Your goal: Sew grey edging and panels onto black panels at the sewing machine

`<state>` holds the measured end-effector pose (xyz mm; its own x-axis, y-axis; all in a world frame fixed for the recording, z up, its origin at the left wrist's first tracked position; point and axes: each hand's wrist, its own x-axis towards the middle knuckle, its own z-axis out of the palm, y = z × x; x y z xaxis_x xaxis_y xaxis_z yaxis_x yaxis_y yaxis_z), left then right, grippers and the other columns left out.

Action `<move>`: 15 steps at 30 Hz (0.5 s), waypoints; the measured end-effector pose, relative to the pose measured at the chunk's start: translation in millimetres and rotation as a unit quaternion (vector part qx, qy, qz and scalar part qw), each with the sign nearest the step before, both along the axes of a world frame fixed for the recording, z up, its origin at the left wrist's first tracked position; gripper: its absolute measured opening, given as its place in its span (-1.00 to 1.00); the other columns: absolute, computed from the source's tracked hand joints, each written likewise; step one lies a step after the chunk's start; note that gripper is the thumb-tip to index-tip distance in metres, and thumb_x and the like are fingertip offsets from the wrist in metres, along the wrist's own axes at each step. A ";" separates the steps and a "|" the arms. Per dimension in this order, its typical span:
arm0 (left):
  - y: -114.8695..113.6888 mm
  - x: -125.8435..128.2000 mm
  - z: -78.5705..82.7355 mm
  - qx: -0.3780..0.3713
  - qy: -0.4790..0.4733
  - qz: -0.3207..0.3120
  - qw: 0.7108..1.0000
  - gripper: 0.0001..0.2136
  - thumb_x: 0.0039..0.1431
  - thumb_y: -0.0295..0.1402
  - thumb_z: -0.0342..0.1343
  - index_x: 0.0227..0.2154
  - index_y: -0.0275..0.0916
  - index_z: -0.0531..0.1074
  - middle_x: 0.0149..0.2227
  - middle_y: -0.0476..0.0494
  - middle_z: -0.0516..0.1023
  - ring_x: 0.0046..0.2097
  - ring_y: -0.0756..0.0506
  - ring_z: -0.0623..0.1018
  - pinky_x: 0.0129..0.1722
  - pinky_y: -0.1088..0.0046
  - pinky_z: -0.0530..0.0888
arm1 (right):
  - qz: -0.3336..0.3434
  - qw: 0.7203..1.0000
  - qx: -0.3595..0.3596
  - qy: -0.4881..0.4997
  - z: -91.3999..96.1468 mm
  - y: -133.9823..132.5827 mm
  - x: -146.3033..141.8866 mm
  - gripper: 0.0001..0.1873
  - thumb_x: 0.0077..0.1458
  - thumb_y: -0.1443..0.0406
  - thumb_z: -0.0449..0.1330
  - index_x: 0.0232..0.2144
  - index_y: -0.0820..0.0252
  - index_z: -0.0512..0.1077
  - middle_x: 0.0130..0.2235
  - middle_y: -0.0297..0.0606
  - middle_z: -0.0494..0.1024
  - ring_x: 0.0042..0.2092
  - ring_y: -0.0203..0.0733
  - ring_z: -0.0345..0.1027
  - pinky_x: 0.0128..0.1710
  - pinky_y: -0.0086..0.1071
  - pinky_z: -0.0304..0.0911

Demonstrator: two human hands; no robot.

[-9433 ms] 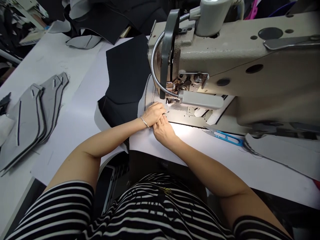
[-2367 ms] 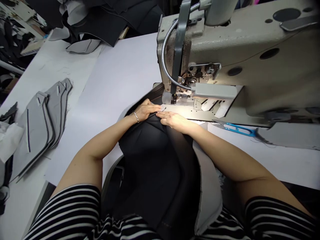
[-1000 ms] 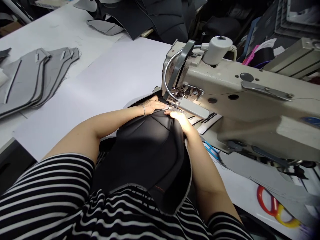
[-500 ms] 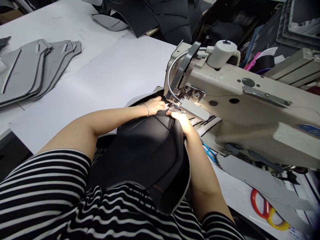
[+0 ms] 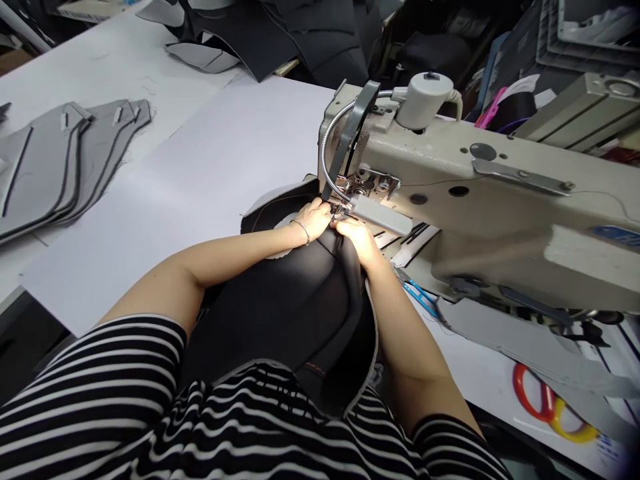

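Observation:
Both hands are at the sewing machine's presser foot (image 5: 341, 211), fingertips almost meeting beside it. My left hand (image 5: 313, 222) grips the black padded panel (image 5: 285, 293), which has a grey backing and orange stitching. My right hand (image 5: 351, 237) holds the same panel right next to the foot. The panel runs from under the foot across my lap, and its far edge curves around behind my left hand. The needle and the seam under the foot are hidden by my fingers and the lamp.
A beige machine head (image 5: 450, 193) with a gooseneck lamp (image 5: 373, 215) stands right of my hands. Blue thread snips (image 5: 420, 298) lie beside it. Stacked grey panels (image 5: 65, 167) rest on the white table (image 5: 175, 200), with black panels (image 5: 280, 33) piled behind.
My left hand has moved closer to my right hand, and more of the panel's stitched edge now shows beyond it. The view has shifted slightly left and upward.

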<state>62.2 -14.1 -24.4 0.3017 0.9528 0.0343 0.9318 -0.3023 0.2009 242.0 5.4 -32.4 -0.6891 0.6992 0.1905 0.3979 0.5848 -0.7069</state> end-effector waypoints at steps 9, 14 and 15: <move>-7.7 28.2 5.8 -0.020 0.082 0.051 0.995 -0.68 0.30 -0.48 -0.22 -0.22 -0.40 0.48 -0.08 -0.39 0.44 0.04 -0.28 0.33 -0.08 0.20 0.37 | -0.023 0.990 0.104 -0.094 -1.1 -6.9 -6.3 -0.72 0.19 0.32 -0.02 -0.50 0.22 0.39 -0.36 -0.24 0.47 -0.28 -0.21 0.28 -0.26 -0.41 0.13; -39.2 -2.3 17.1 -0.014 0.038 0.007 0.999 -0.72 0.26 -0.49 -0.16 -0.14 -0.35 0.45 -0.01 -0.32 0.44 0.03 -0.21 0.36 0.06 0.23 0.33 | -0.019 0.987 0.133 -0.090 -1.1 -7.8 -4.4 -0.76 0.19 0.33 0.00 -0.31 0.23 0.48 -0.26 -0.16 0.53 -0.21 -0.17 0.35 -0.21 -0.39 0.19; -52.4 -19.2 19.1 0.004 0.015 0.017 1.000 -0.74 0.25 -0.47 -0.13 -0.12 -0.33 0.43 0.01 -0.31 0.42 0.04 -0.21 0.36 0.08 0.22 0.33 | -0.016 0.987 0.139 -0.083 -1.5 -7.0 -3.1 -0.73 0.20 0.33 -0.01 -0.26 0.23 0.49 -0.22 -0.14 0.54 -0.18 -0.15 0.37 -0.18 -0.37 0.21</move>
<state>43.0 -66.5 -5.3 0.2709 0.9620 0.0340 0.9468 -0.2727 0.1712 238.9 -1.6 -33.9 -0.7058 0.6577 0.2631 0.5163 0.7319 -0.4446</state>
